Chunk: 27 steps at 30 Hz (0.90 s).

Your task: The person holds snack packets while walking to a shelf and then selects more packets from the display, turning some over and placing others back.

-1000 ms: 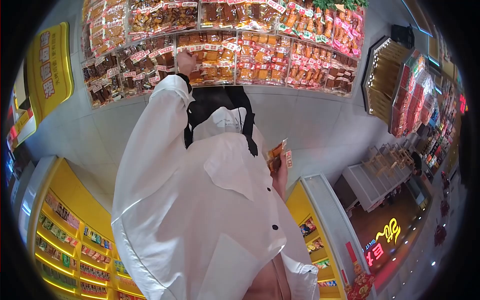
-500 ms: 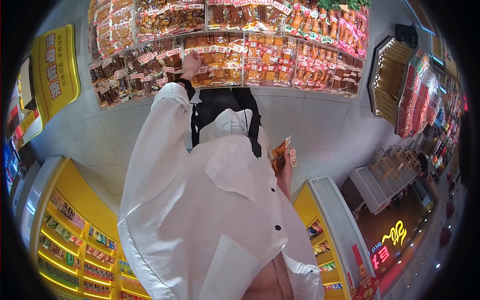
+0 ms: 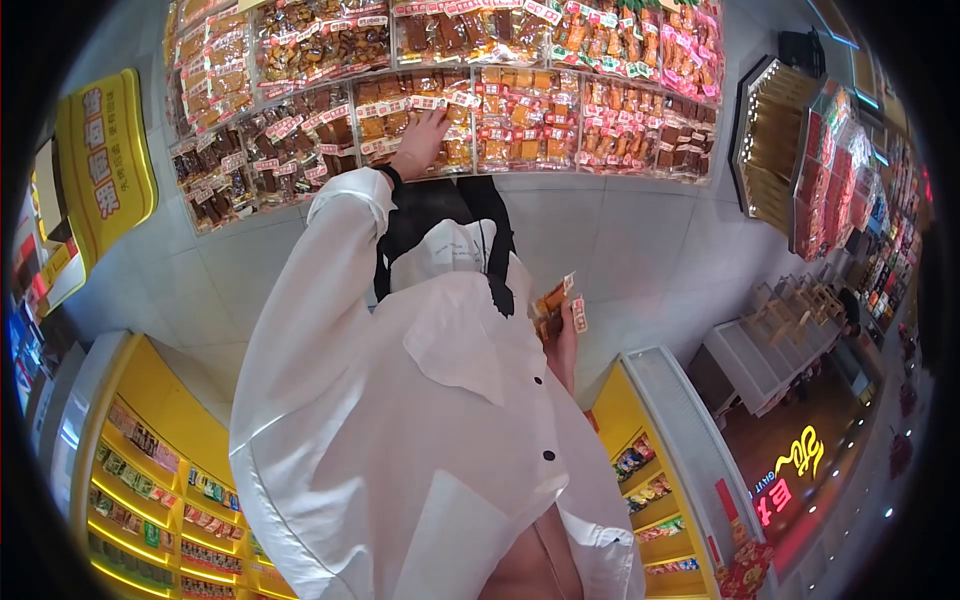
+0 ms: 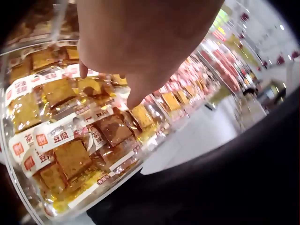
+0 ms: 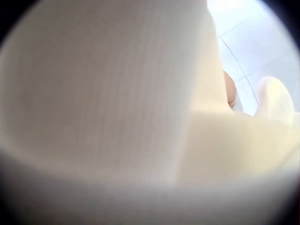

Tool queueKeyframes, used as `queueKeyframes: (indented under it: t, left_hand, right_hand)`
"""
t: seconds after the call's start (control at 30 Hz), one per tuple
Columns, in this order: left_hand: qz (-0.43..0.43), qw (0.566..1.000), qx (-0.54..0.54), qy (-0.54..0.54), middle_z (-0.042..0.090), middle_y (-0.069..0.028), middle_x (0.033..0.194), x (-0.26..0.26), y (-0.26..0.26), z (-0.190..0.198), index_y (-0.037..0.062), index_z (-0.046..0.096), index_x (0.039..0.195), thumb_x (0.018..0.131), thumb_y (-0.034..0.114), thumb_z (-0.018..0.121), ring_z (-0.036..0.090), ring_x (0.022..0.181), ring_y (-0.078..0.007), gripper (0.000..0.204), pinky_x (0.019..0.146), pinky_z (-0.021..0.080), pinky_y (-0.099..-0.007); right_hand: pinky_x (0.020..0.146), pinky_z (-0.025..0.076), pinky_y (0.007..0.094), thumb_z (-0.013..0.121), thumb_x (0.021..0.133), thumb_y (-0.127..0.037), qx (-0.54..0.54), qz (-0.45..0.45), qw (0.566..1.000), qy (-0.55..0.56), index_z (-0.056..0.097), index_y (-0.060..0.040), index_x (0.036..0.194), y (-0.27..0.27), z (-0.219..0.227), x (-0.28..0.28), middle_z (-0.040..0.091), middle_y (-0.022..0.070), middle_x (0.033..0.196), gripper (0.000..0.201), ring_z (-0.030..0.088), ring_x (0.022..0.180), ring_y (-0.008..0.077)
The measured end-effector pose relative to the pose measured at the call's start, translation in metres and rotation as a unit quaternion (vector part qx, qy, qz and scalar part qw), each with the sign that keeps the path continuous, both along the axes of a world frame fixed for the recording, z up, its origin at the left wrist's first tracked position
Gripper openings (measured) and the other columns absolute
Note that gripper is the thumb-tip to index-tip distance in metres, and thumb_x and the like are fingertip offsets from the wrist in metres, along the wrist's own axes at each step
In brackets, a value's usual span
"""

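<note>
In the head view my left hand [image 3: 425, 140] reaches over a bin of clear-packed brown tofu packets [image 3: 380, 128] with white and red labels. The left wrist view shows the thumb and a finger spread apart and pointing down among the tofu packets [image 4: 72, 159]; the other fingertips are hidden behind the hand. Low by my right side, my right hand [image 3: 565, 350] grips a few small packets [image 3: 550, 300] of brown food with red and white labels. A pale sleeve [image 5: 93, 93] blocks most of the right wrist view, so that hand is hidden there.
Neighbouring bins hold dark packets [image 3: 280, 140], orange packets [image 3: 525, 120] and pink-labelled packets [image 3: 690, 60]. A yellow sign [image 3: 105, 160] stands at left, an octagonal display [image 3: 780, 150] at right. Yellow shelves [image 3: 150, 400] lie behind, with grey floor tiles [image 3: 600, 220] around.
My left hand has moved rightward across the tofu bin, from its left side to nearer the middle. The right hand still holds its packets low at the side.
</note>
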State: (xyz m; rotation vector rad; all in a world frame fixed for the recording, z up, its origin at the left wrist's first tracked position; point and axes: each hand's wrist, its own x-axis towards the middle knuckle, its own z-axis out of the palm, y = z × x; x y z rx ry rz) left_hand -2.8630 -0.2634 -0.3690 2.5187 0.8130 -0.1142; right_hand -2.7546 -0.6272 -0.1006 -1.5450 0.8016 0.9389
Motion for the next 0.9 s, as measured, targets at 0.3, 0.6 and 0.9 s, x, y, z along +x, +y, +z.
queueKeyframes:
  t: [0.3,0.6,0.9]
  left_hand:
    - [0.002,0.992,0.060,0.108,0.045,-0.0143,0.130,0.010,0.011,-0.016,0.0098,0.050,0.121,0.082,0.008,0.060,0.045,0.121,-0.0310,0.041,0.086,0.052,-0.0403]
    - [0.036,0.997,0.011,0.073,0.045,-0.0138,0.130,0.015,0.014,-0.005,0.0074,0.049,0.127,0.080,0.014,0.066,0.044,0.121,-0.0315,0.051,0.100,0.041,-0.0439]
    - [-0.255,0.943,0.195,0.087,0.035,-0.0137,0.145,0.048,0.004,-0.006,0.0131,0.039,0.139,0.085,0.022,0.061,0.033,0.134,-0.0296,0.058,0.095,0.039,-0.0498]
  right_hand:
    - [0.093,0.048,0.0364,0.063,0.094,-0.031,-0.031,0.000,1.000,0.004,0.050,-0.0092,0.129,0.004,0.007,-0.003,0.056,0.0030,0.123,0.043,0.055,0.112,0.0175]
    - [0.094,0.048,0.0358,0.062,0.095,-0.028,0.010,-0.019,1.000,-0.007,0.050,-0.0064,0.130,0.001,0.000,0.006,0.056,0.0043,0.124,0.043,0.055,0.113,0.0177]
    - [0.094,0.048,0.0356,0.061,0.095,-0.027,0.023,-0.017,1.000,0.000,0.050,-0.0077,0.129,0.007,-0.002,0.010,0.056,0.0038,0.124,0.040,0.056,0.113,0.0168]
